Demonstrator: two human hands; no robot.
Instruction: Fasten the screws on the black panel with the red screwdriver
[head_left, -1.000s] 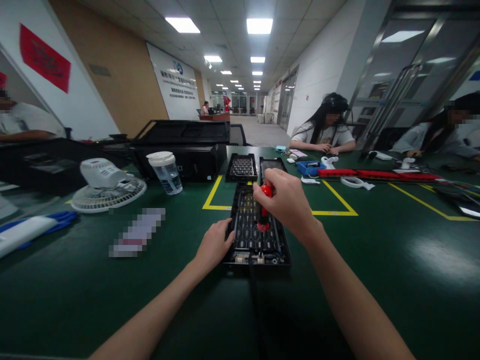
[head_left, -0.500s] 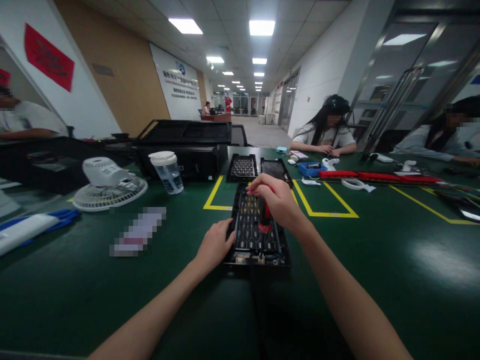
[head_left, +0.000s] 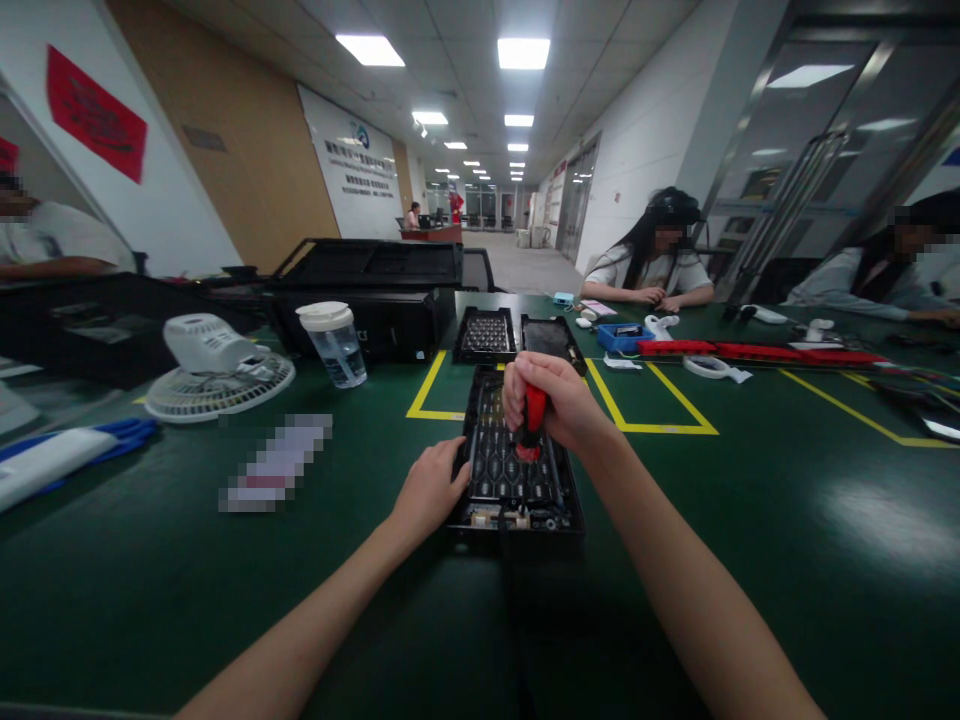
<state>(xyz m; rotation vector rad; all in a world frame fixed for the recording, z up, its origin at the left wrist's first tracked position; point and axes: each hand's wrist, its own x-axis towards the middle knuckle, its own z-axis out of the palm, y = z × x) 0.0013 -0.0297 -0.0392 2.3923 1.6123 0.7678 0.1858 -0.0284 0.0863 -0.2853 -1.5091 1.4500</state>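
A shallow black case (head_left: 491, 465) with rows of dark rounded cells lies on the green table in front of me. My left hand (head_left: 429, 490) holds its left side, thumb on the rim and fingers along the edge. My right hand (head_left: 553, 402) is wrapped round the red and black handle of a screwdriver (head_left: 531, 425), held upright over the case. The screwdriver's thin shaft points down to the near end of the case, by a small board with pale connectors (head_left: 499, 520). I cannot tell whether its tip sits in a screw.
Beyond lie two more black trays (head_left: 484, 335). At left are a lidded cup (head_left: 334, 345), a white fan (head_left: 217, 375) and a large black box (head_left: 397, 325). A blue bin (head_left: 622, 338), a tape roll (head_left: 706, 367) and red strips (head_left: 757, 354) lie right. People sit across the table.
My right hand has turned and its fingers now wrap round the screwdriver's handle, with more red showing. My left hand and the case have stayed put.
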